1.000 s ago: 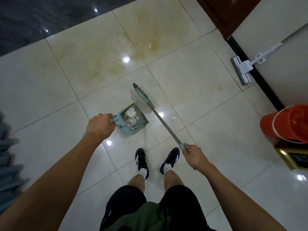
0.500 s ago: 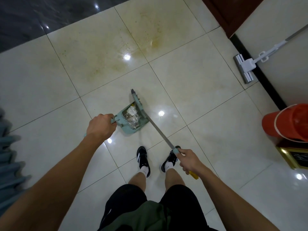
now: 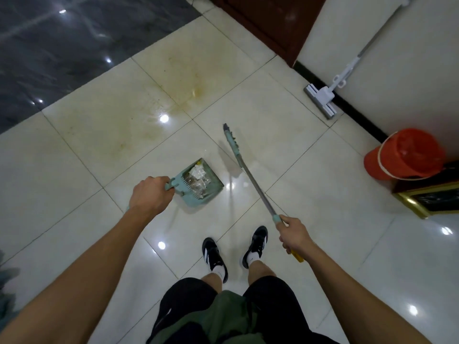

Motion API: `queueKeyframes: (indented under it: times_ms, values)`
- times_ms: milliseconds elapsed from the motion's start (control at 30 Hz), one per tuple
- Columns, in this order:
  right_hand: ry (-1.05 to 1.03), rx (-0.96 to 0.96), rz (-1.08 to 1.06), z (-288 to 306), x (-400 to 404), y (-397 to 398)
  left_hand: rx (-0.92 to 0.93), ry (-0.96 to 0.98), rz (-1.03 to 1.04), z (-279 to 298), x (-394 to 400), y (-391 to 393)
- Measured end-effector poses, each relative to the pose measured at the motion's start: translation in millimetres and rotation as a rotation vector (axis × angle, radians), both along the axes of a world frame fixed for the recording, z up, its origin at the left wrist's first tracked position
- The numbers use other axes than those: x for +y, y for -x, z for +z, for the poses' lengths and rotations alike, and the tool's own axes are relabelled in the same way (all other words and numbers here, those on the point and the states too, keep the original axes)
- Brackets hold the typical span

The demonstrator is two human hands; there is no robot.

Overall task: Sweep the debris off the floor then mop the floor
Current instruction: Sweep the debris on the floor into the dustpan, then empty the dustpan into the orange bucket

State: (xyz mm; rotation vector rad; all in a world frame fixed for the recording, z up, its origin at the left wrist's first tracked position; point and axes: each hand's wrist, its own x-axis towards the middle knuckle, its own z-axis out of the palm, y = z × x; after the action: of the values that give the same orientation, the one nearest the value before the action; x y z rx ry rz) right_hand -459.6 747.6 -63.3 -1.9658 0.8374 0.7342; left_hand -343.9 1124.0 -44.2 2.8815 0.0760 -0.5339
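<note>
My left hand [image 3: 151, 195] grips the handle of a teal dustpan [image 3: 200, 186] that lies on the pale tiled floor ahead of my feet. Crumpled wrappers and scraps [image 3: 197, 179] fill the pan. My right hand [image 3: 293, 232] holds the grey handle of a teal broom [image 3: 244, 167]. The broom head [image 3: 229, 137] is to the right of the pan, apart from it. A yellowish-brown stain [image 3: 183, 95] spreads over the tiles beyond the pan. A flat white mop [image 3: 323, 96] leans against the wall at the right.
An orange bucket [image 3: 402, 155] stands by the right wall beside a gold-edged dark frame [image 3: 432, 197]. A dark wooden door [image 3: 268, 21] is at the top. Dark marble flooring [image 3: 62, 45] fills the top left. My feet [image 3: 233, 252] stand just behind the pan.
The broom head has swung from the dustpan's mouth out to the right and away from it. The dustpan stays in my left hand with the debris inside.
</note>
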Motion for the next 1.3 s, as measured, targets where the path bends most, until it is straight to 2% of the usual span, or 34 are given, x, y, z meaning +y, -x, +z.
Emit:
queueKeyframes:
  times_ms: [367, 667, 1033, 1300]
  values:
    - [-0.031, -0.058, -0.383, 15, -45, 33, -0.102, 0.05, -0.278, 42, -111, -54]
    - [-0.063, -0.098, -0.636, 37, -109, 62, -0.123, 0.089, -0.465, 66, -220, -67]
    - [-0.029, -0.152, -0.812, 66, -206, 108, -0.181, 0.122, -0.621, 100, -359, -72]
    - [-0.153, -0.253, -0.959, 101, -278, 119, -0.275, 0.175, -0.699, 131, -450, -79]
